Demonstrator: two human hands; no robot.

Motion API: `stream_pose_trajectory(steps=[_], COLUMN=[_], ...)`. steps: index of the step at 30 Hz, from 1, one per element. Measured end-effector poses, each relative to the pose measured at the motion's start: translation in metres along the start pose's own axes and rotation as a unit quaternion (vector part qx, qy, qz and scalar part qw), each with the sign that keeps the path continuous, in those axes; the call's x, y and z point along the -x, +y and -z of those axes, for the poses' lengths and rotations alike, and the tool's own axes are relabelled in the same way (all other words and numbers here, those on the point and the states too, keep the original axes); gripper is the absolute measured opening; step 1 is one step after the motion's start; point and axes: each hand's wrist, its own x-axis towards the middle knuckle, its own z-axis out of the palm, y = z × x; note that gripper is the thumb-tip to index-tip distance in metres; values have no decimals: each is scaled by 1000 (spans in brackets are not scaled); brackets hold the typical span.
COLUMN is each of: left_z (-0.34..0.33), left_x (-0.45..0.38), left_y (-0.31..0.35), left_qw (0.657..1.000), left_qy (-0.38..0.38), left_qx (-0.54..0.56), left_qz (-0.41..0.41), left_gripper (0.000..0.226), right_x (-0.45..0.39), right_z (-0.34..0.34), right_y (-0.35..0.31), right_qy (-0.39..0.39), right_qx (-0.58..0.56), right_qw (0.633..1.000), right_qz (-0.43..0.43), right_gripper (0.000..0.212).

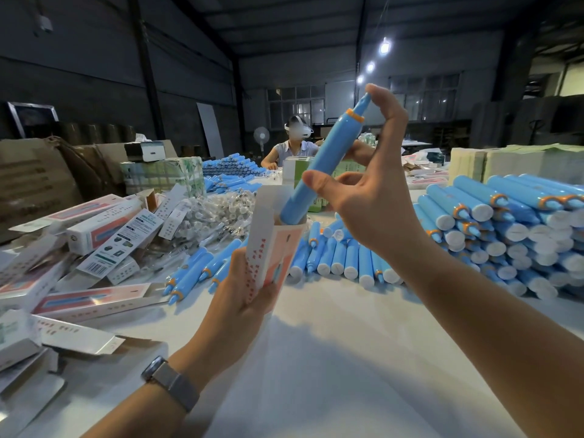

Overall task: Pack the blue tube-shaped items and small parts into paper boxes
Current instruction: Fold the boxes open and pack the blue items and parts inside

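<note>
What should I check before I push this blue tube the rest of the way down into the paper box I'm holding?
1. Box mouth open: ok. The paper box has its top flap standing up behind the opening.
2. Tube started in the mouth: ok. The white-capped bottom end of the blue tube sits just inside the opening.
3. Box held firmly: ok. The left hand grips its lower half.
4. Tube under control: ok. The right hand holds it, one finger on the nozzle tip.
5. Tube lined up with the box: not ok. It leans right of the box's axis.
6. Small part already inside: cannot tell.
</note>
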Motion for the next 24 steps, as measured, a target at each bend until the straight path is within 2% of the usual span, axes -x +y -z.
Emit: stream_pose_trajectory(steps=[4, 14, 17, 21, 24], left_z=[-2, -2, -1, -4, -4], left_x=[1, -1, 1, 1, 0], left_y=[3, 11, 12, 13, 11], left_qw=[999, 997, 997, 995, 991], left_qy=[6, 64, 74, 96, 111], left_qx=[-17, -19, -7, -5, -47], left_qz=[-29, -26, -20, -36, -61], left_gripper=[29, 19, 24, 18, 13], right_x=[10, 13, 19, 36, 47], right_z=[-2, -6, -9, -17, -24], right_y=[8, 17, 23, 38, 48], right_qy=[-52, -9, -16, -76, -121], right_qx=[45, 69, 96, 160, 187], right_qw=[998, 998, 995, 983, 972], right_qz=[-16, -5, 9, 43, 68], right_gripper=[81, 66, 48, 17, 22])
